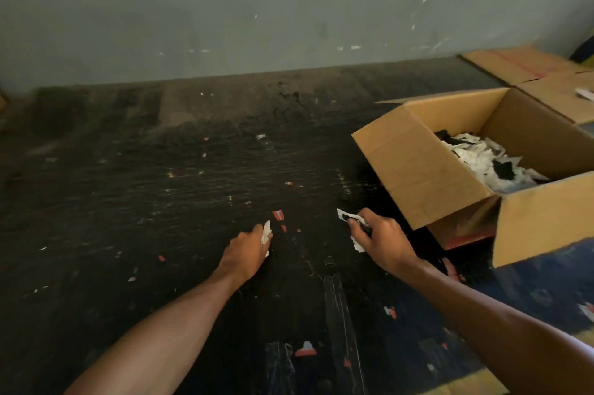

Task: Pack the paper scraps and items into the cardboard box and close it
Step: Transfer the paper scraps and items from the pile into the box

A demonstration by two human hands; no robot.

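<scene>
Dark, scuffed floor below a grey wall, strewn with small red and white paper scraps; two cardboard boxes stand at right, the open cardboard box holding a heap of white and black scraps, the second box behind it with flaps down. Two hands reach low over the floor: the left hand pinches a white scrap just beside the red piece. The right hand grips crumpled white paper near the open box's front corner.
</scene>
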